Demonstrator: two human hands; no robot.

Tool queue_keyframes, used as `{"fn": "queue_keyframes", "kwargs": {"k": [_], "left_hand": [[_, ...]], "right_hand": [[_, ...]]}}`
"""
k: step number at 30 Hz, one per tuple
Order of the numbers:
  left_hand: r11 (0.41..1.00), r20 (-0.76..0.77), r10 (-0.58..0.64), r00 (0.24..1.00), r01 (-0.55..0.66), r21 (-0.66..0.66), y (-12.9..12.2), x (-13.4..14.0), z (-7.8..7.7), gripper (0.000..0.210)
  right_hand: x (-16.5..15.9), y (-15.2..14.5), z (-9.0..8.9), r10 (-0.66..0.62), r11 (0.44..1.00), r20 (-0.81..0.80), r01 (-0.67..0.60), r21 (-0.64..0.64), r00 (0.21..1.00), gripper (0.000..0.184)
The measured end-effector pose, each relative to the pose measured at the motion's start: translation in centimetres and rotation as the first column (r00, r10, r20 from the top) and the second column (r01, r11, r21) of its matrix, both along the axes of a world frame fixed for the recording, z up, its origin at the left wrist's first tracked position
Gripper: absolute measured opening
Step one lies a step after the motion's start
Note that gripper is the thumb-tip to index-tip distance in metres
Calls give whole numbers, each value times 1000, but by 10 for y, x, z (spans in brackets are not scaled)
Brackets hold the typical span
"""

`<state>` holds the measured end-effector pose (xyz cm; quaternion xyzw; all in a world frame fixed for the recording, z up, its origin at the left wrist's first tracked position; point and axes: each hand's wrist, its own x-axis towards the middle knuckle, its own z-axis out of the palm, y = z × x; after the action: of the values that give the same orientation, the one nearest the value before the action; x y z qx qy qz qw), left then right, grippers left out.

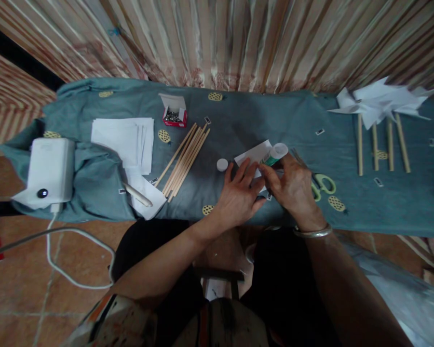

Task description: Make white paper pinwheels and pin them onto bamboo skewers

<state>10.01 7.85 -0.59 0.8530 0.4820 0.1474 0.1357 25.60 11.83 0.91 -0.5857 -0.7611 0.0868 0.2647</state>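
Note:
My left hand (240, 195) lies with its fingers spread over a piece of white paper (253, 153), pressing it to the cloth. In my right hand (292, 185) is a white and green glue stick (275, 153), tilted, its lower end down at the paper. My fingers partly cover both the paper and that end. A round white cap (222, 165) sits just left of the paper, close to my left fingertips. Green-handled scissors (323, 184) lie beside my right hand, their blades partly hidden behind it.
Several wooden sticks (186, 164) lie left of my hands, below a red box of small metal pieces (174, 113). Farther left are white paper sheets (121, 140), a pen (138, 194) and a white device with a cable (50, 168). Paper pinwheels on sticks (383, 103) lie at right.

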Motion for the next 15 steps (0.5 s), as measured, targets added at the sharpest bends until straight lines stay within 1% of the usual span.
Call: {"fn": "queue_keyframes", "kwargs": {"k": [7, 11, 13, 15], "left_hand": [[1000, 7, 6, 1000, -6, 9, -1, 0, 0, 45], [1000, -15, 5, 1000, -4, 29, -1, 1, 0, 48], [999, -16, 4, 1000, -3, 32, 0, 0, 0, 48], [1000, -15, -1, 1000, 1, 27, 0, 0, 1, 49]], "right_hand": [[2, 1, 3, -12, 1000, 6, 12, 5, 1000, 48], [6, -1, 2, -31, 1000, 6, 31, -7, 1000, 44], [11, -1, 2, -57, 998, -28, 57, -2, 998, 41], [18, -1, 3, -122, 993, -100, 121, -9, 988, 39]]}}
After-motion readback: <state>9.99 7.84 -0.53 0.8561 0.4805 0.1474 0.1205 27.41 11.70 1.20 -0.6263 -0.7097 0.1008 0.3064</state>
